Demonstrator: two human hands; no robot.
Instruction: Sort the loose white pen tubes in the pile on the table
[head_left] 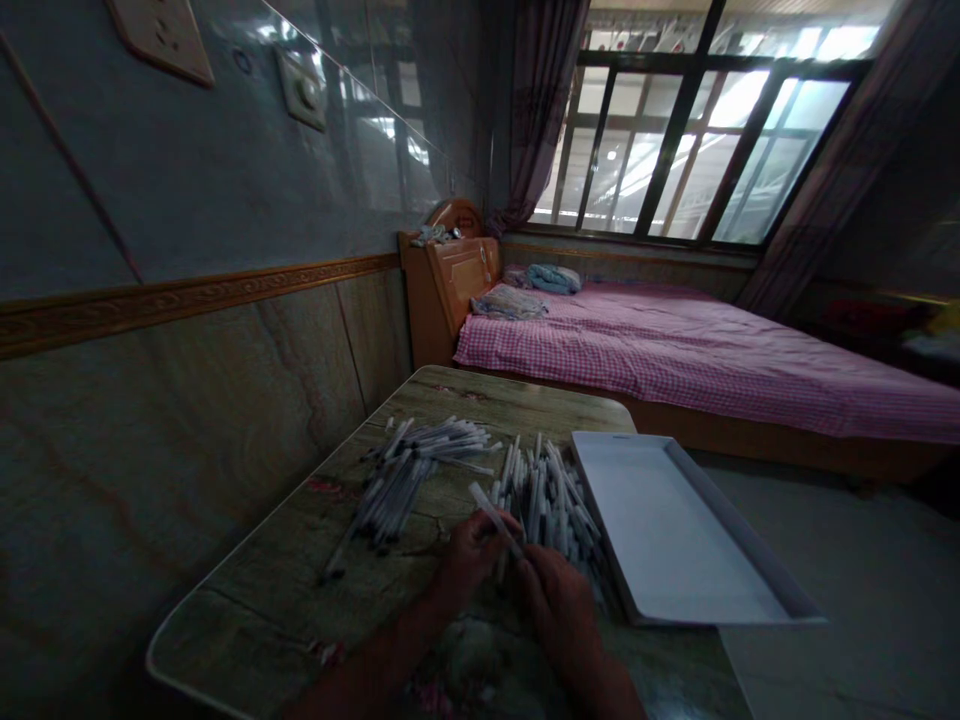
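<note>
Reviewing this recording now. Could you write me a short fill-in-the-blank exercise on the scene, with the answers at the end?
1. A slender tube is held by the left hand and the ____ hand.
2. Similar tubes lie in ____ piles on the table.
3. Seen from the camera, both piles lie to the ____ of the shallow tray.
4. The checked bed cover is ____ and white.

right; two; left; pink

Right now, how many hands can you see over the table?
2: the left hand holds a slim pale tube partway along; the right hand is at its near end, by the heap of tubes beside the white tray.
</note>
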